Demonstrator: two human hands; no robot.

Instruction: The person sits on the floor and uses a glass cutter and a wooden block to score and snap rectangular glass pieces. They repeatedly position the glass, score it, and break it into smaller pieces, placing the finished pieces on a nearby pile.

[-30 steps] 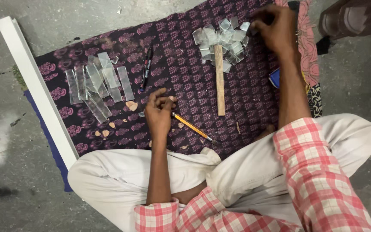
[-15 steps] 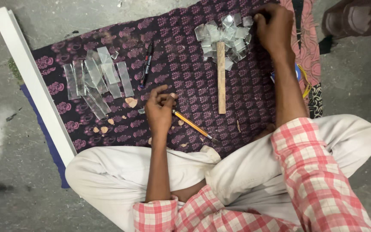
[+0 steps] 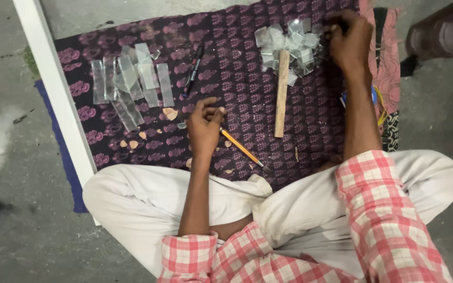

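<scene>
Well, right hand (image 3: 349, 44) at cloth (image 3: 237, 78) edge, left hand (image 3: 204, 128) mid-cloth w/ room

This looks like an informal floor-level craft workspace rather than a fitted workshop. The person sits cross-legged on a bare grey concrete floor (image 3: 6, 230), stained and scuffed, with a purple patterned cloth (image 3: 237, 78) spread over it as the work surface. On the cloth lie a row of clear glass strips (image 3: 129, 84), a heap of small cut glass pieces (image 3: 289, 44), a wooden ruler (image 3: 281, 94), a black marker pen (image 3: 194, 63) and an orange-handled tool (image 3: 242, 151), with small chips scattered about. A white painted board (image 3: 53, 89) runs along the cloth's edge.
</scene>
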